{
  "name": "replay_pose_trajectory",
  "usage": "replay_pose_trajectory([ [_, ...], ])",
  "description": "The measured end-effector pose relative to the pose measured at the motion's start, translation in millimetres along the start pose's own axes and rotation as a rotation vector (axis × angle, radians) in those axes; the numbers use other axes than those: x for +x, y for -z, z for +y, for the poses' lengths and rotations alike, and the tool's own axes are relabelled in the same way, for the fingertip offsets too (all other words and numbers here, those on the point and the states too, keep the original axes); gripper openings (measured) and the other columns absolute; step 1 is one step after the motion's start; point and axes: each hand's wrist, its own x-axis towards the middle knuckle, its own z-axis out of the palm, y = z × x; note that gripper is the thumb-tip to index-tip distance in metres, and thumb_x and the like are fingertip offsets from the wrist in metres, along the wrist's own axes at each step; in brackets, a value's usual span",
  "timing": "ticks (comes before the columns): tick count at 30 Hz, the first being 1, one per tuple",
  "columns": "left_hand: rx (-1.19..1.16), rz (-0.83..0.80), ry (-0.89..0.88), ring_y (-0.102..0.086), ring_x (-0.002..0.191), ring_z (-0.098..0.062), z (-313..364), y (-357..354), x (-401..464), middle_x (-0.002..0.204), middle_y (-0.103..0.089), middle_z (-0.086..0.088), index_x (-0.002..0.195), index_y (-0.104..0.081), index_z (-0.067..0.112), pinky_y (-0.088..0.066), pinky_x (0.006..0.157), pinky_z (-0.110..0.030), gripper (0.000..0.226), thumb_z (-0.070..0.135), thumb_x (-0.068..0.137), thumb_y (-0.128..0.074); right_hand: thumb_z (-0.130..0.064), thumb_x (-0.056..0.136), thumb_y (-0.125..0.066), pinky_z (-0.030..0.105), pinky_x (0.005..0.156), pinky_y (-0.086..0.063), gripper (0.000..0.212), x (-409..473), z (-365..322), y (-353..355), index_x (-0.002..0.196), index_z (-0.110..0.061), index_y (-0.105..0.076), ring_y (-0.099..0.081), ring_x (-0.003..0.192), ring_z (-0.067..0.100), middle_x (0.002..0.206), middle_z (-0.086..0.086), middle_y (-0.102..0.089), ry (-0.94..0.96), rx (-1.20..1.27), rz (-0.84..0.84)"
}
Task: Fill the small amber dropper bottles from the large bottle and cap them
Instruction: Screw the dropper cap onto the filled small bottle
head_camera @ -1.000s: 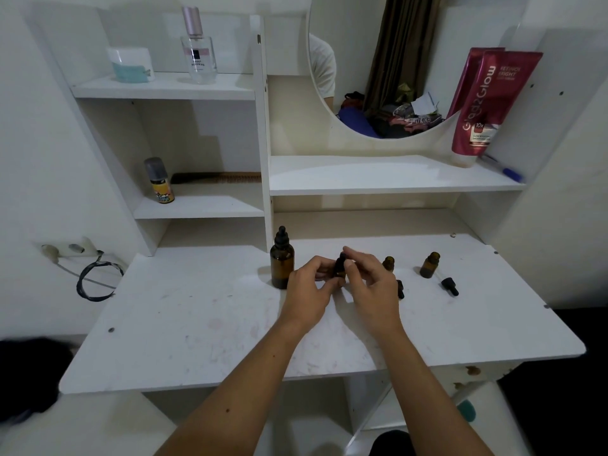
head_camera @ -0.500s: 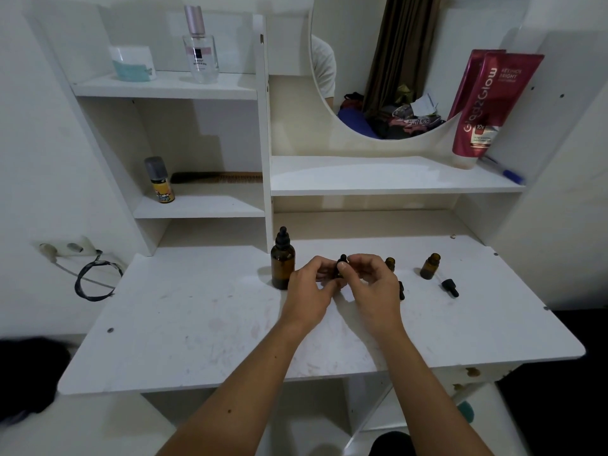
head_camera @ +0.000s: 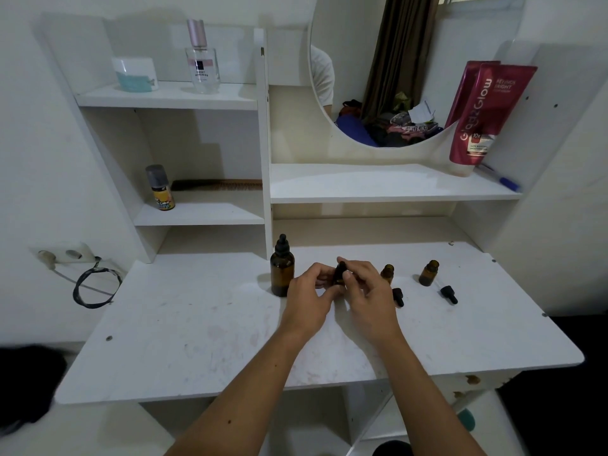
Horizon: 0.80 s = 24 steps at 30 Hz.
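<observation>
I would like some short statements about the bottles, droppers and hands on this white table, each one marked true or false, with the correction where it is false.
1. The large amber bottle stands upright with its black dropper cap on. True.
2. Both hands are at one small bottle; the left hand holds it and the right hand pinches its black cap. True.
3. The two small bottles to the right are capped. False: both are open, with two black droppers lying on the table.
4. The large bottle stands right of the hands. False: it stands left of them.
</observation>
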Motion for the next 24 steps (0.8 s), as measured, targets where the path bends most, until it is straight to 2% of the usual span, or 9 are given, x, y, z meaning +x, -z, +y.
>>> replay_pose_trajectory([
  [3, 0.007, 0.002, -0.006, -0.07, 0.096, -0.003, -1.5, -0.4, 0.2, 0.097, -0.075, 0.009, 0.109, -0.071, 0.015, -0.056, 0.088, -0.019, 0.023, 0.015, 0.088, -0.08, -0.009, 0.105, -0.06, 0.021, 0.099, -0.055, 0.025, 2.0, -0.3, 0.6, 0.121, -0.02, -0.075, -0.067, 0.113, 0.004, 0.117, -0.007, -0.071, -0.026, 0.024, 0.001],
  [7, 0.005, 0.001, -0.004, -0.071, 0.096, -0.003, -2.3, -1.1, -0.3, 0.098, -0.075, 0.009, 0.109, -0.07, 0.016, -0.057, 0.089, -0.02, 0.022, 0.019, 0.089, -0.08, -0.01, 0.1, -0.068, 0.027, 0.099, -0.057, 0.021, 2.9, 1.7, 0.1, 0.114, -0.025, -0.075, -0.069, 0.108, 0.006, 0.112, -0.007, -0.073, -0.07, 0.052, 0.044],
  [10, 0.015, 0.002, 0.001, -0.07, 0.098, -0.002, -3.1, -1.2, 0.1, 0.1, -0.075, 0.011, 0.11, -0.07, 0.018, -0.057, 0.09, -0.021, 0.022, 0.018, 0.09, -0.079, -0.014, 0.101, -0.068, 0.027, 0.099, -0.057, 0.021, 2.5, 3.9, -0.5, 0.118, -0.025, -0.075, -0.069, 0.11, 0.006, 0.115, -0.007, -0.073, -0.061, 0.05, 0.047],
  [14, 0.03, 0.006, -0.001, -0.069, 0.096, 0.0, -2.3, -0.8, 0.2, 0.098, -0.075, 0.012, 0.109, -0.071, 0.017, -0.054, 0.088, -0.015, 0.023, 0.016, 0.088, -0.081, -0.013, 0.106, -0.059, 0.023, 0.101, -0.054, 0.029, 4.1, 5.7, 4.1, 0.131, -0.019, -0.072, -0.066, 0.118, 0.007, 0.122, -0.007, -0.069, -0.022, 0.085, 0.003],
  [19, 0.029, 0.007, 0.003, -0.07, 0.095, -0.001, -3.5, -0.4, 0.7, 0.095, -0.075, 0.009, 0.107, -0.071, 0.016, -0.056, 0.088, -0.019, 0.022, 0.014, 0.087, -0.081, -0.009, 0.105, -0.06, 0.036, 0.102, -0.058, 0.021, 6.5, 8.8, 4.9, 0.118, -0.015, -0.076, -0.069, 0.113, 0.012, 0.115, -0.005, -0.072, -0.054, 0.085, -0.027],
  [24, 0.037, 0.007, 0.003, -0.07, 0.094, -0.002, -3.7, -1.7, 1.2, 0.095, -0.075, 0.01, 0.106, -0.07, 0.016, -0.057, 0.087, -0.02, 0.022, 0.016, 0.087, -0.081, -0.009, 0.102, -0.063, 0.032, 0.099, -0.058, 0.017, 7.3, 7.5, 0.1, 0.113, -0.016, -0.075, -0.069, 0.107, 0.01, 0.11, -0.005, -0.072, -0.066, 0.032, 0.03],
])
